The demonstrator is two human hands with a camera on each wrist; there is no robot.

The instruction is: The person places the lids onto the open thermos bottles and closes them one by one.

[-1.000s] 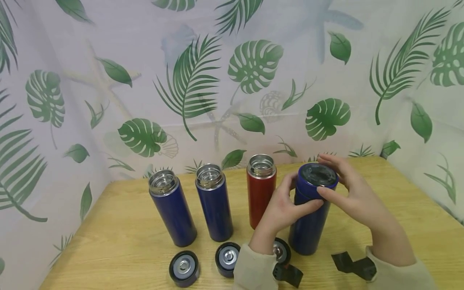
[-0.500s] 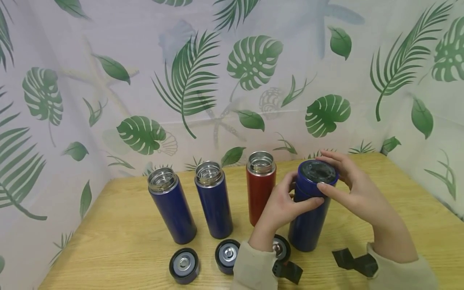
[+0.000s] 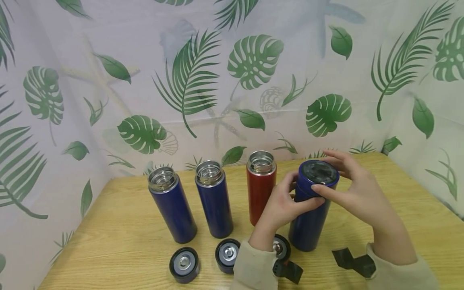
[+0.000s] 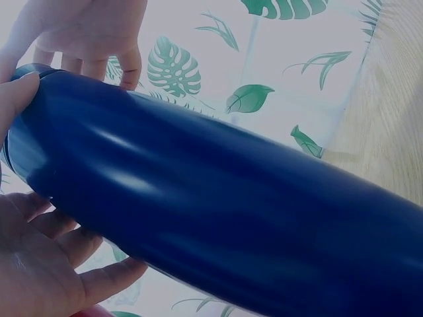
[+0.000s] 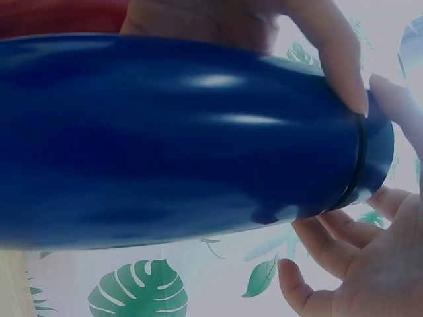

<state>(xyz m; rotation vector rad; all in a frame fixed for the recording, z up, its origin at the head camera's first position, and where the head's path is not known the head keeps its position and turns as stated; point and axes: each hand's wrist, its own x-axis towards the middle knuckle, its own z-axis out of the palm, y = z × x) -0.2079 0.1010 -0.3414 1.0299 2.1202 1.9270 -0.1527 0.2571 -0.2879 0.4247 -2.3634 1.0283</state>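
Observation:
A blue insulated bottle stands on the table at the right, with a blue lid with a dark top on its mouth. My left hand grips the upper body just below the lid, thumb across the front. Around the lid curls my right hand, its thumb on the front rim and its fingers behind. In the right wrist view a thin black ring shows at the seam between lid and body. The blue body fills much of the left wrist view.
Left of the hands stand two uncapped blue bottles and an uncapped red bottle. In front lie three lids with inner sides up: a left lid, a middle lid and one partly hidden lid. A leaf-print cloth hangs behind.
My right thumb has shifted a little leftward along the lid's front rim, and the fingers behind have moved slightly. My left hand keeps its grip, and the bottle stays in place.

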